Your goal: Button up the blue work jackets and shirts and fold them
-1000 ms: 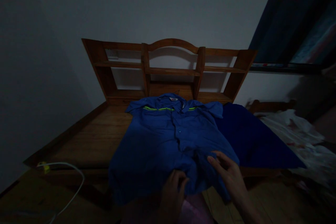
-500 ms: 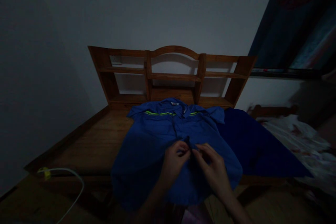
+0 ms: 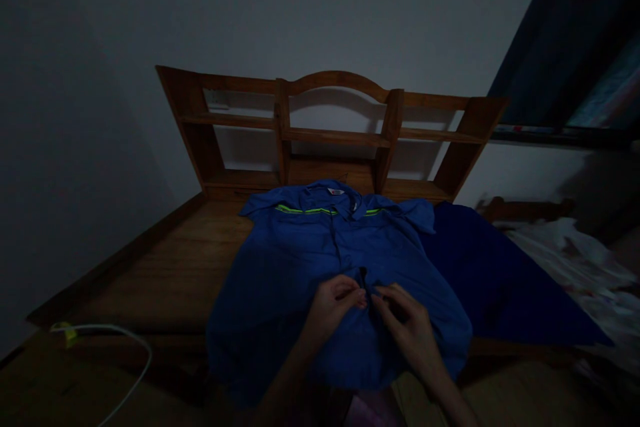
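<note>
A blue short-sleeved shirt (image 3: pixel 280 267) with a yellow-green stripe across the chest lies spread on a wooden desk, its collar toward the shelf and its hem hanging over the front edge. My left hand (image 3: pixel 334 307) pinches one side of the front opening, low on the shirt. Close by on the right, my right hand (image 3: pixel 407 320) pinches the other side. The cloth between the fingertips is lifted into a small dark fold. Dim light hides any button there.
A wooden shelf unit (image 3: pixel 337 140) stands at the back of the desk (image 3: pixel 165 267). Dark blue cloth (image 3: pixel 500 280) covers the right side. A white cable (image 3: pixel 135 331) with a yellow tag hangs at the front left. Pale crumpled fabric (image 3: pixel 585 260) lies farther right.
The view has shifted slightly, bringing the desk a little nearer. Both hands stay pinched at the shirt front, with only small finger movements.
</note>
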A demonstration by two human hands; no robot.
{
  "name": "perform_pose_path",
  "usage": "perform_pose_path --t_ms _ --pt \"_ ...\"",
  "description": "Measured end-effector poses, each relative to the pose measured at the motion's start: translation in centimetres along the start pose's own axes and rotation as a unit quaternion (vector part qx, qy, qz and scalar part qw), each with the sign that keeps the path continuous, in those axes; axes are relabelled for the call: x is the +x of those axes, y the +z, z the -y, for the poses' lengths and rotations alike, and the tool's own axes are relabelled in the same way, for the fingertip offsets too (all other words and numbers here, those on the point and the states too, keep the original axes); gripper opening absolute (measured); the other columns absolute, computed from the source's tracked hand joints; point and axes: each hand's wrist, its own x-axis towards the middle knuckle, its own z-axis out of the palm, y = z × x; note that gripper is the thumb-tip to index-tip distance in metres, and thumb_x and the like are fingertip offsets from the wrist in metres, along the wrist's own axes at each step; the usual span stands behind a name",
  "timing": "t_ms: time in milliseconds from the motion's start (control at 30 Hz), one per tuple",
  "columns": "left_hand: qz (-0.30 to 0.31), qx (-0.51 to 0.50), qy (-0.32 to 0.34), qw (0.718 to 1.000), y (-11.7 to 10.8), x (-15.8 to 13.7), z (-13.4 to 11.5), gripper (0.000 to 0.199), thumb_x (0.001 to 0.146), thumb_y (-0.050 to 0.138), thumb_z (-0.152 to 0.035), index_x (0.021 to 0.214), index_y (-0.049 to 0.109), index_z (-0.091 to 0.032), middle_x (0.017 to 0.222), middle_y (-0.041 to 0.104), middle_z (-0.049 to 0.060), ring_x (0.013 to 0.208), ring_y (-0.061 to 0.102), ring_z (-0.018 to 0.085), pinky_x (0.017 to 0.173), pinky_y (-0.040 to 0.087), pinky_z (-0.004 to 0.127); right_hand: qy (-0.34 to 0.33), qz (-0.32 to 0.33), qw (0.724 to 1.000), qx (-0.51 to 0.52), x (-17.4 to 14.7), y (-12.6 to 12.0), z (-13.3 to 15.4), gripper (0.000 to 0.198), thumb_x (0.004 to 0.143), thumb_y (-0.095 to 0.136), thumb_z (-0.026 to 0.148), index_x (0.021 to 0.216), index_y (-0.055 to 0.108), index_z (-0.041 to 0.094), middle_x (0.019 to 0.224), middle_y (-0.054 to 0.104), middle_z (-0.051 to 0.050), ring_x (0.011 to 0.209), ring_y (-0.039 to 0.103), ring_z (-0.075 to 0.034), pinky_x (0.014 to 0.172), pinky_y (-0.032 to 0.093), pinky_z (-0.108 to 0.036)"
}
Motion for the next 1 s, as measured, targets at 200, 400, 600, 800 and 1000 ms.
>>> perform_pose_path --t_ms 200,400,600,800,1000 --pt "0.015 0.019 0.017 1.0 -0.2 -0.3 -0.4 0.016 0.076 0.064 -0.026 0.083 0.059 -0.012 0.075 0.064 0.005 0.069 0.063 0.016 0.069 0.051 0.028 0.027 0.028 0.999 0.032 0.3 -0.4 0.6 0.023 0.091 0.045 0.033 0.093 0.063 0.02 0.08 0.057 -0.002 0.076 0.055 -0.015 0.069 0.041 -0.024" --pt "0.023 0.047 0.048 0.997 -0.3 -0.4 -0.3 0.017 0.081 0.058 -0.03 0.084 0.061 -0.013 0.078 0.063 0.004 0.075 0.062 0.017 0.071 0.051 0.028 0.095 0.061 0.99 0.086 1.6 -0.1 -0.1 0.023 0.087 0.05 0.037 0.088 0.06 0.016 0.071 0.057 -0.001 0.065 0.053 -0.013 0.061 0.041 -0.023" --pt "0.001 0.041 0.018 0.999 -0.2 -0.5 -0.8 0.028 0.083 0.053 -0.04 0.079 0.061 -0.013 0.072 0.058 0.001 0.07 0.059 0.016 0.07 0.051 0.028 0.096 0.09 0.989 0.066 2.2 0.0 -0.2 0.02 0.082 0.056 0.036 0.084 0.059 0.017 0.075 0.06 -0.001 0.066 0.056 -0.012 0.061 0.042 -0.022" --pt "-0.023 0.052 0.028 0.998 0.2 -0.5 -1.1 0.025 0.076 0.063 -0.038 0.077 0.06 -0.013 0.073 0.059 0.001 0.072 0.059 0.015 0.064 0.049 0.023 0.071 0.087 0.994 0.003 2.1 0.0 0.0 0.015 0.079 0.059 0.032 0.083 0.057 0.018 0.075 0.062 0.0 0.066 0.058 -0.013 0.061 0.042 -0.022" --pt "-0.025 0.032 0.024 0.999 0.3 -0.5 -0.9 0.021 0.076 0.062 -0.035 0.08 0.057 -0.015 0.073 0.061 0.002 0.072 0.06 0.016 0.064 0.051 0.025 0.032 0.063 0.995 -0.076 1.9 0.3 0.8 0.012 0.082 0.053 0.03 0.085 0.056 0.019 0.074 0.062 -0.001 0.063 0.058 -0.013 0.06 0.042 -0.024"
